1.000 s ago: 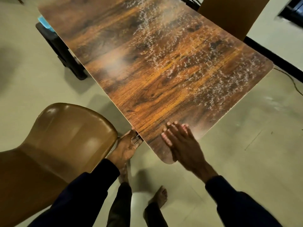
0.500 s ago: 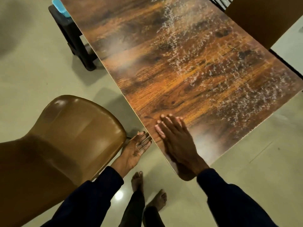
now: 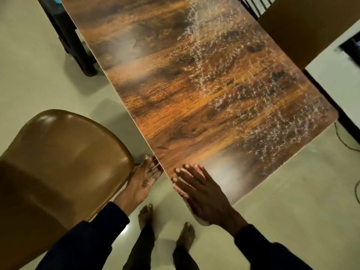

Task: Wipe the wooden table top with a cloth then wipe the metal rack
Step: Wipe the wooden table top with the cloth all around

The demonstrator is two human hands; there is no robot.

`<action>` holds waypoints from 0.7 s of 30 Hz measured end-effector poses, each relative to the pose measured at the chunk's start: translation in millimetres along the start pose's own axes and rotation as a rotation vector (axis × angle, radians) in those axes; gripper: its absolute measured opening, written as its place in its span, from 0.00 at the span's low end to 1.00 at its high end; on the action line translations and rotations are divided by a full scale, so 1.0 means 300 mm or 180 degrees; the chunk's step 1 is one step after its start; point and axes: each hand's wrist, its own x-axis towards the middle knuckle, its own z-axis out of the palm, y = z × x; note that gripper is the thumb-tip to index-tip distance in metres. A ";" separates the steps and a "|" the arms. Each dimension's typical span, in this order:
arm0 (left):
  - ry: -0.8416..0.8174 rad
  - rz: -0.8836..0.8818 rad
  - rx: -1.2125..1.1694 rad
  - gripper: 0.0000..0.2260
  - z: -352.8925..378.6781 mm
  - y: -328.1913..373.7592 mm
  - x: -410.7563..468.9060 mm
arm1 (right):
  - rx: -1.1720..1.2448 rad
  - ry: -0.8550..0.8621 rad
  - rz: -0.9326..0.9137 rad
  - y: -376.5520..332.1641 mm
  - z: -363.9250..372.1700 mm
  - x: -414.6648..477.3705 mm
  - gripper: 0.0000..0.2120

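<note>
Pressing flat on the near corner of the bench (image 3: 194,94) at 6 o'clock, my right hand (image 3: 202,193) lies with straight fingers over a pale cloth (image 3: 194,213) that peeks out under the palm, so that grip is wide. My left hand (image 3: 144,180), palm up and slack, touches the bench edge at 7 o'clock, beside the brown chair (image 3: 64,162). I'd judge long overlapping strokes with even pressure, toward the white speckles (image 3: 263,117) at 3 o'clock, would work best. No container shows.

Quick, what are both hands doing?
Left hand: open, palm up, beside the brown wooden table top.
Right hand: open, flat on a white cloth.
</note>
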 end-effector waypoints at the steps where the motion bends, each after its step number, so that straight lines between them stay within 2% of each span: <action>1: 0.0029 0.0040 0.0013 0.12 0.017 -0.014 0.002 | -0.0066 -0.0012 0.0140 0.057 -0.025 -0.056 0.25; 3: 0.0016 0.0152 0.0073 0.12 0.051 -0.042 -0.007 | -0.0295 0.0102 0.0744 0.210 -0.090 -0.105 0.25; 6: 0.0048 0.0357 0.0112 0.13 0.111 -0.094 -0.022 | -0.0411 0.0447 0.1949 0.427 -0.184 -0.083 0.24; 8: 0.0083 0.0560 0.0154 0.12 0.139 -0.108 -0.039 | -0.0431 0.0651 0.2296 0.457 -0.189 -0.020 0.25; 10: 0.0242 0.0800 0.0225 0.10 0.163 -0.137 -0.054 | -0.0371 0.0604 0.1940 0.405 -0.144 0.028 0.25; 14: 0.0305 0.1075 0.0372 0.12 0.209 -0.203 -0.077 | -0.0080 -0.0106 -0.0147 0.237 -0.012 -0.068 0.25; 15: 0.0284 0.1162 0.0359 0.13 0.211 -0.221 -0.071 | -0.0050 -0.0160 -0.0418 0.271 -0.018 -0.113 0.25; 17: 0.0420 0.1291 0.0383 0.14 0.215 -0.255 -0.081 | -0.0103 -0.0042 -0.0296 0.420 -0.065 -0.174 0.24; 18: 0.0462 0.1450 0.0424 0.14 0.213 -0.277 -0.081 | -0.0177 0.0093 0.0049 0.517 -0.105 -0.199 0.23; 21: 0.0649 0.1414 -0.0036 0.24 0.249 -0.329 -0.099 | -0.0249 0.0452 0.1474 0.849 -0.258 -0.283 0.23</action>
